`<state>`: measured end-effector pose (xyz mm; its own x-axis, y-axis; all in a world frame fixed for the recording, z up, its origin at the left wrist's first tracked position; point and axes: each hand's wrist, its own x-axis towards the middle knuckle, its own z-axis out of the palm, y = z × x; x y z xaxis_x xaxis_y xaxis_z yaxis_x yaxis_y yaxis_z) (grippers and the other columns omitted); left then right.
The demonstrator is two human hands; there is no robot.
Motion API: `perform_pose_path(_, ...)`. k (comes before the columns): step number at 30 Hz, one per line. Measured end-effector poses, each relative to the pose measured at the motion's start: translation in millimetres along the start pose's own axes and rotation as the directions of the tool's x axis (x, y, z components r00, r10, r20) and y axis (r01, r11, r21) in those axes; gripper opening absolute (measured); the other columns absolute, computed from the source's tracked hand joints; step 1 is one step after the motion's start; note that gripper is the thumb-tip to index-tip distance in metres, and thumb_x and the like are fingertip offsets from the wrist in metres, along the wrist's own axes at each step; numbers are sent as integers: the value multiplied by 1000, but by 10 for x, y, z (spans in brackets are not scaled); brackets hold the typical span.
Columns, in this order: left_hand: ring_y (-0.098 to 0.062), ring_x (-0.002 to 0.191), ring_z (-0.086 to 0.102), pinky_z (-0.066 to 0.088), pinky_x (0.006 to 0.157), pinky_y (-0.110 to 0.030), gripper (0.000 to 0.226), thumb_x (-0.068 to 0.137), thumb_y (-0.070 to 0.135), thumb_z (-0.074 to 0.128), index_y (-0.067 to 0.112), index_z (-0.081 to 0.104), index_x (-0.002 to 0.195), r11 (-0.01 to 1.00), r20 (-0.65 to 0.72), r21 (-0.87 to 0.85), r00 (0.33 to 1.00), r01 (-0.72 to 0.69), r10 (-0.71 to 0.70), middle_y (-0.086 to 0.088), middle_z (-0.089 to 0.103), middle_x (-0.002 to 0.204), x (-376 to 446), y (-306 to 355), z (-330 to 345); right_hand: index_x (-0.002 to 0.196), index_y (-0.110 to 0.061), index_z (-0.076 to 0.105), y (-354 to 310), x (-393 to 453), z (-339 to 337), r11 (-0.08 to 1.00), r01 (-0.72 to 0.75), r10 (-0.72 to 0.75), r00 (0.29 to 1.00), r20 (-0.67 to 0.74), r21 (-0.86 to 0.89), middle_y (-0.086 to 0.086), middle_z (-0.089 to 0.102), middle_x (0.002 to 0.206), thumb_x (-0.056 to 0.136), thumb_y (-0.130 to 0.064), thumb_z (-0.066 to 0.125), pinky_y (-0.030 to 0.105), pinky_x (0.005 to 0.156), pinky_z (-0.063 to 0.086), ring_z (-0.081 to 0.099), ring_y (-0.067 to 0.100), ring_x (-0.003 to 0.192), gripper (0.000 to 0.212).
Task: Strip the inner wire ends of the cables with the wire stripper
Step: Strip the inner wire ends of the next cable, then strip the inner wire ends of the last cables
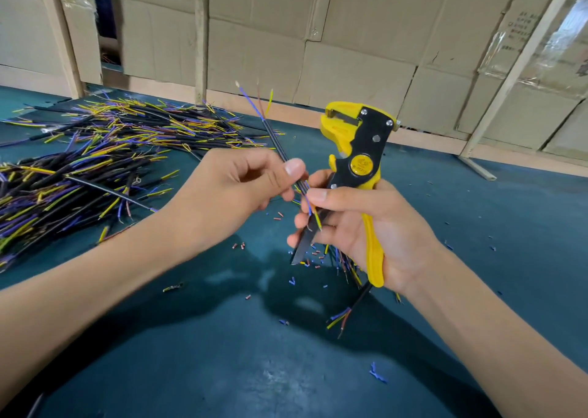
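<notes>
While its lower handle hides in the palm, the right hand (359,227) grips the wire stripper (356,150) above the bench (477,227) middle, as the left hand (232,188) pinches a black cable (280,145) between thumb and fingers.

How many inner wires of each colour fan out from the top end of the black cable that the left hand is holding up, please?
blue inner wire: 1
brown inner wire: 1
yellow inner wire: 1
Total: 3
</notes>
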<state>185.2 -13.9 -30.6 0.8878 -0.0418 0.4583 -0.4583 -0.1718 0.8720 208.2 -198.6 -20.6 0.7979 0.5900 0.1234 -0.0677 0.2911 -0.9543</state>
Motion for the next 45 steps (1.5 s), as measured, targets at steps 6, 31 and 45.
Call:
perform_pose_path(6, -7, 52, 46, 37, 52, -18, 32, 100, 43, 53, 20, 70, 84, 812, 30, 521, 956, -263, 291, 6, 60, 62, -23, -49, -119, 87, -7, 65, -171, 11, -140, 999, 5, 0, 995, -100, 44, 13, 59, 71, 76, 0, 65, 49, 68, 59, 65, 31, 65, 12)
perform_pose_path(31, -41, 95, 53, 37, 74, -39, 34, 91, 13, 53, 4, 48, 123, 8, -310, 946, 913, 323, -264, -26, 50, 117, 23, 9, -468, 79, -2, 68, -460, -52, -612, 598, -513, 88, 806, -586, -616, 11, 64, 63, 84, -14, 82, 57, 75, 62, 63, 29, 57, 19)
perform_pose_path(45, -40, 77, 55, 33, 69, -38, 21, 83, 16, 53, 14, 57, 103, 383, -298, 902, 929, 198, 222, -7, 45, 100, -1, 273, -276, 84, -5, 63, -535, -47, -617, 836, -251, -118, 786, -607, -487, 16, 65, 73, 89, -16, 75, 46, 57, 64, 68, 29, 56, 17)
